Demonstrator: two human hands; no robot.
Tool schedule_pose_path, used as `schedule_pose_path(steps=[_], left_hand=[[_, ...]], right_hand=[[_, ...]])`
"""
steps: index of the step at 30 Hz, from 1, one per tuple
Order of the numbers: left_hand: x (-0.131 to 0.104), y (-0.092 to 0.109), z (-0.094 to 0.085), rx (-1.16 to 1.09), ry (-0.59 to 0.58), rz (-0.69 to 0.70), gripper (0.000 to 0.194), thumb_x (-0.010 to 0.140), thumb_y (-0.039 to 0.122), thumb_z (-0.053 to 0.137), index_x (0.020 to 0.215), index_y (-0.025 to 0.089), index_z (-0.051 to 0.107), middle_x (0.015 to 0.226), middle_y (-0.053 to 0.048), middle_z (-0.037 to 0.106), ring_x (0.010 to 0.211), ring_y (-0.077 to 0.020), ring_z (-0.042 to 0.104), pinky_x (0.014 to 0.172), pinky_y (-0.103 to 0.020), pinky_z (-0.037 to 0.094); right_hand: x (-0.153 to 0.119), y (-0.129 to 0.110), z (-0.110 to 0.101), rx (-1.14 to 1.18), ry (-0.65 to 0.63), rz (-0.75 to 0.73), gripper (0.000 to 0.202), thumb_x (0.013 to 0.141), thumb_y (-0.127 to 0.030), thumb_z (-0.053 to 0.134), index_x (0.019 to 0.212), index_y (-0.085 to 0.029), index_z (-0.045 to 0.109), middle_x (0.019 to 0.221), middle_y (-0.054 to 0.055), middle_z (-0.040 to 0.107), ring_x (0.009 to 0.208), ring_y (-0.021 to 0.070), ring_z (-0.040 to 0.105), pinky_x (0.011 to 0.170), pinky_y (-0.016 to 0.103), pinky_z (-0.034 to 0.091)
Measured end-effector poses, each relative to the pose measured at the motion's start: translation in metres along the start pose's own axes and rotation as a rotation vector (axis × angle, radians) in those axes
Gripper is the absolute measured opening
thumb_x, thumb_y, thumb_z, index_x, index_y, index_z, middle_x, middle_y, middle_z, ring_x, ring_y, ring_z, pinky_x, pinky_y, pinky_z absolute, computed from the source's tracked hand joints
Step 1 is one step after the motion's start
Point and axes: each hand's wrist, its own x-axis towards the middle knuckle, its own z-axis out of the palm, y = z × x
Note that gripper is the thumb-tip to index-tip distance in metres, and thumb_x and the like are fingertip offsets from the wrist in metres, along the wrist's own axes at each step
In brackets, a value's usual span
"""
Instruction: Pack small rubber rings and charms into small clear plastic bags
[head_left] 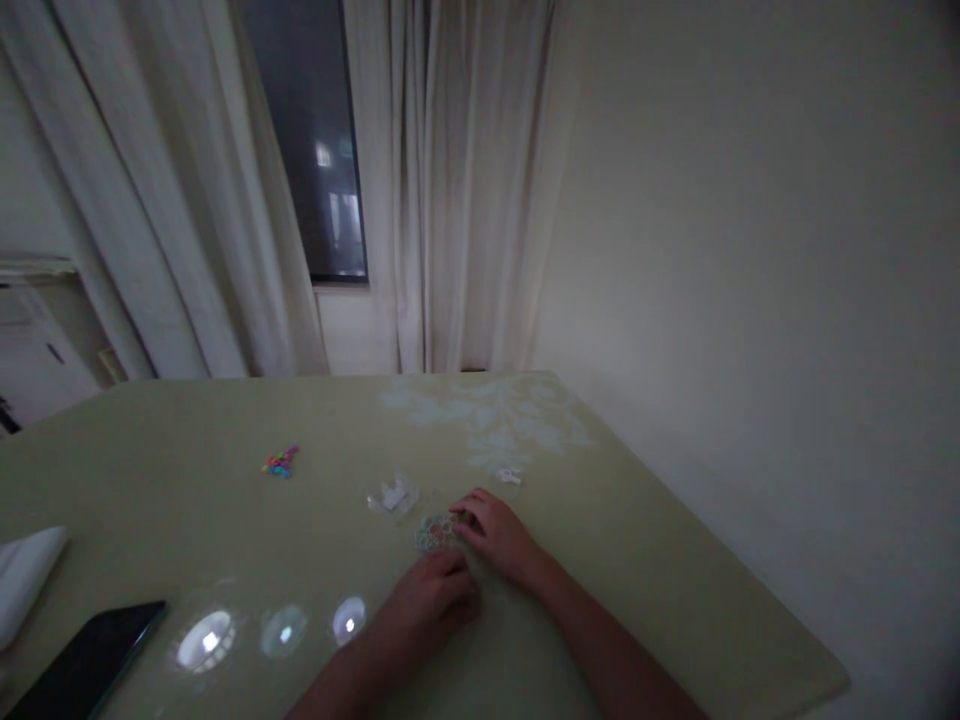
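Note:
A small heap of thin, ring-like pieces (433, 533), pale with some reddish and bluish ones, lies on the green table. My right hand (495, 530) rests at the heap's right side, its curved fingertips touching the pieces. Just in front of the heap, my left hand (439, 592) is closed, with its fingers curled toward the right. Whatever either hand pinches is too small or hidden to name. Behind the heap sits a crumpled clear plastic bag (394, 496).
A small whitish scrap (510, 476) lies beyond my right hand. Farther left is a cluster of bright multicoloured bits (280, 462). A dark flat device (88, 660) and a white object (30, 580) occupy the near left. The table's (712, 600) right edge runs along the wall.

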Motion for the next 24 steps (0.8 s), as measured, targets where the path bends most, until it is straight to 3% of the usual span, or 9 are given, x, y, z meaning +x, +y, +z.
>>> schedule_pose_path(steps=[2, 7, 10, 15, 19, 24], left_hand=[[-0.001, -0.018, -0.012, -0.023, 0.110, -0.058, 0.011, 0.088, 0.018, 0.071, 0.095, 0.024, 0.076, 0.110, -0.006, 0.071, 0.106, -0.0246, 0.065, 0.096, -0.036, 0.051], [-0.010, -0.065, -0.031, -0.021, 0.369, -0.213, 0.047, 0.074, 0.022, 0.082, 0.119, 0.029, 0.071, 0.119, -0.009, 0.069, 0.110, -0.0292, 0.063, 0.099, -0.043, 0.052], [-0.014, -0.078, -0.034, -0.035, 0.418, -0.278, 0.054, 0.074, 0.032, 0.084, 0.125, 0.025, 0.070, 0.126, -0.013, 0.067, 0.117, -0.0327, 0.062, 0.105, -0.046, 0.049], [-0.008, -0.068, -0.034, -0.054, 0.347, -0.332, 0.027, 0.089, 0.039, 0.068, 0.105, 0.019, 0.076, 0.103, -0.011, 0.070, 0.098, -0.0279, 0.066, 0.090, -0.039, 0.052], [-0.004, -0.057, -0.035, -0.064, 0.320, -0.336, 0.026, 0.095, 0.038, 0.059, 0.095, 0.019, 0.077, 0.095, -0.009, 0.068, 0.087, -0.0242, 0.066, 0.080, -0.034, 0.050], [-0.005, -0.059, -0.034, -0.081, 0.340, -0.341, 0.024, 0.095, 0.034, 0.057, 0.092, 0.019, 0.076, 0.092, -0.008, 0.069, 0.086, -0.0240, 0.066, 0.079, -0.033, 0.049]], right_hand=[[0.001, -0.001, 0.003, -0.031, 0.017, -0.028, 0.023, 0.096, -0.019, 0.066, 0.118, -0.017, 0.073, 0.114, 0.009, 0.070, 0.107, 0.0208, 0.065, 0.098, 0.031, 0.049], [0.008, -0.005, 0.010, -0.135, 0.009, -0.099, 0.035, 0.104, -0.019, 0.052, 0.137, -0.020, 0.064, 0.137, 0.011, 0.065, 0.127, 0.0232, 0.057, 0.113, 0.037, 0.041], [0.012, -0.007, 0.013, -0.198, -0.039, -0.107, 0.042, 0.105, -0.022, 0.050, 0.147, -0.023, 0.056, 0.153, 0.011, 0.055, 0.138, 0.0276, 0.050, 0.117, 0.045, 0.037], [0.012, -0.005, 0.014, -0.192, -0.063, -0.137, 0.034, 0.106, -0.023, 0.050, 0.137, -0.024, 0.065, 0.143, 0.008, 0.064, 0.130, 0.0254, 0.057, 0.112, 0.044, 0.040], [0.010, -0.005, 0.009, -0.154, -0.041, -0.149, 0.028, 0.106, -0.022, 0.052, 0.126, -0.020, 0.071, 0.129, 0.010, 0.071, 0.119, 0.0230, 0.062, 0.108, 0.038, 0.043], [0.006, -0.008, 0.001, -0.089, -0.064, -0.168, 0.026, 0.104, -0.026, 0.057, 0.124, -0.017, 0.072, 0.117, 0.011, 0.073, 0.112, 0.0223, 0.063, 0.103, 0.034, 0.046]])
